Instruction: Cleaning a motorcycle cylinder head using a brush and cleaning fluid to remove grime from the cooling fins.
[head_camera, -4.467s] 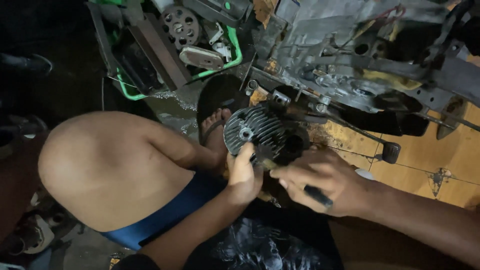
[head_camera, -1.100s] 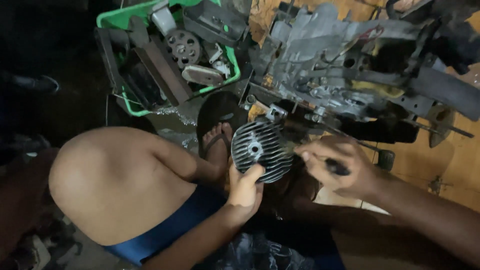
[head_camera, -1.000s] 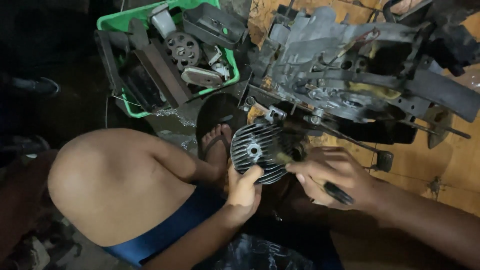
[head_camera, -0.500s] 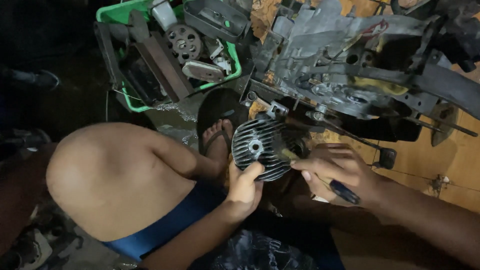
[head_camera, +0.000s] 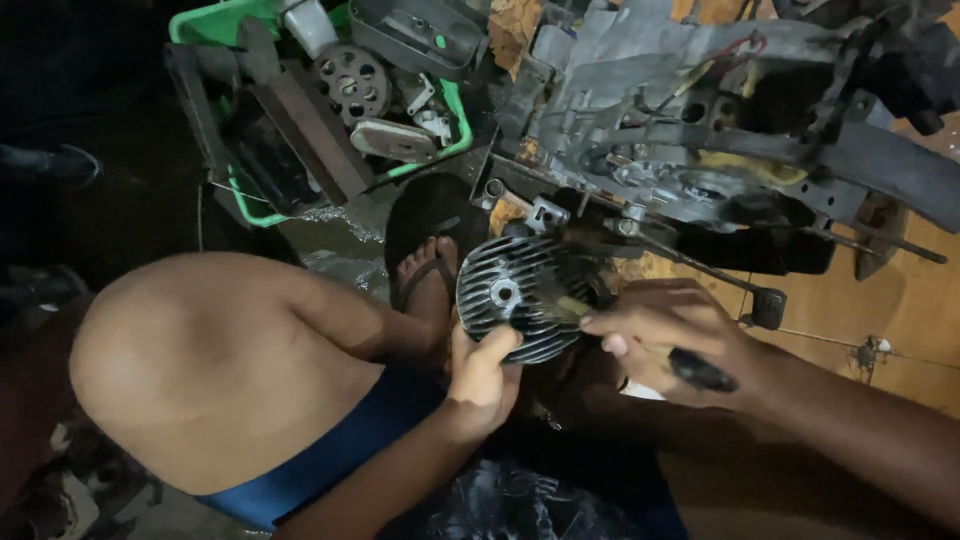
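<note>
Over finned cylinder head (head_camera: 520, 300), L hand (head_camera: 482, 375) grips, R hand (head_camera: 665, 340) w/ brush (head_camera: 640, 345).

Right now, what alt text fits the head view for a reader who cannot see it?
The left hand steadies a round finned engine part while the right hand holds a dark-handled tool against it. Behind lie an engine block and a green crate of parts.

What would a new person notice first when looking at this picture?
In the middle, the left hand holds a round finned metal engine part from below, while the right hand presses a dark-handled tool against its right side. Just above sits a big grey engine, and at the upper left a green crate full of metal parts.
</note>
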